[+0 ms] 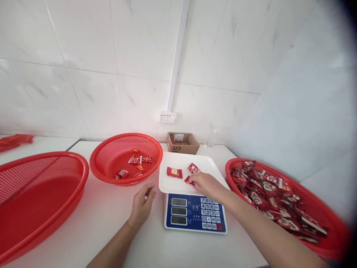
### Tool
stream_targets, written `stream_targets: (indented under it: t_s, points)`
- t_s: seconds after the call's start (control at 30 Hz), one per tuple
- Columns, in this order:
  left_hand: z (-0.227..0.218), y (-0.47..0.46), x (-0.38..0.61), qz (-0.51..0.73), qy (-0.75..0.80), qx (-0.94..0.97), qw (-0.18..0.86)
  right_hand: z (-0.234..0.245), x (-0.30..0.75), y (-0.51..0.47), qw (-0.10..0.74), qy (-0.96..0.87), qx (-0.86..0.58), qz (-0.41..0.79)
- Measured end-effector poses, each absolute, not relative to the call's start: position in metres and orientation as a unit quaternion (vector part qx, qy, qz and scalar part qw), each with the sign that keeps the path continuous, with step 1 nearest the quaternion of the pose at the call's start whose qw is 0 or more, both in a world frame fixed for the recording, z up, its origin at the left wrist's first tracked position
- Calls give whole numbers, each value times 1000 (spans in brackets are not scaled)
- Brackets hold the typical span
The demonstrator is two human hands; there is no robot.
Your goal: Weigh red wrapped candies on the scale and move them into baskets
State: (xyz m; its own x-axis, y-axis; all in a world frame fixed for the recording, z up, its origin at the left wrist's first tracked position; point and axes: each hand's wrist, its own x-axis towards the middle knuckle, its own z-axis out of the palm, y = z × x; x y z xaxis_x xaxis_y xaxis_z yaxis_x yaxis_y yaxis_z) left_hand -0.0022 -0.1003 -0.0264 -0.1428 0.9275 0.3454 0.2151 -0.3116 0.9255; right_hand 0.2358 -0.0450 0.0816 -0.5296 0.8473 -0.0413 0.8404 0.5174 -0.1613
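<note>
We had our right hand low over the white tray of the scale, its grip closed on the small red packet, thumb and fingertips pinching it towards the tray's front. A dotted packet lay just behind it, and a packet with pale print lay to the left, apart from both. Our left hand hung beside the scale with its fingers half curled; we saw nothing in that grip, and it stood clear of the tray.

To handle the packet well, we judged, a light pinch on the wrapper's edge served better than a press from above, since any push on the tray would have loaded the scale. Our wrist was best kept high, because our forearm crossed close by the keypad. The displays would have been worth trusting only with every finger off the tray. With the dotted packet so near, a careless fingertip could have nudged it. Keeping our left hand off the tray, over the surface, seemed right.
</note>
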Motion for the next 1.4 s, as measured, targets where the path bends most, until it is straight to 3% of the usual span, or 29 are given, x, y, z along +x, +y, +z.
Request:
stream_targets:
  t_s: [0.23,0.47,0.6,0.7,0.8,1.0,1.17,1.4]
  points:
    - [-32,-98,-2,567,493,573,325,81,217,-40,79,-884,-459,43]
    - [-34,-96,-3,570,499,557,341,71,205,-40,34,-898,-431,86]
    - [-33,-95,-4,568,501,559,339,88,238,-43,104,-881,-453,92]
    - [-34,-94,-4,564,504,559,339,100,290,-38,182,-792,-578,69]
    - [-35,-92,-4,560,509,560,338,105,355,-36,118,-715,-685,71]
    - [-28,-92,-2,547,523,560,338,79,436,-62,-6,-654,-744,138]
    - [-22,-92,0,548,532,549,340,51,444,-68,-3,-622,-773,121]
    - [-24,-91,-3,549,538,542,339,58,443,-73,-6,-620,-763,182]
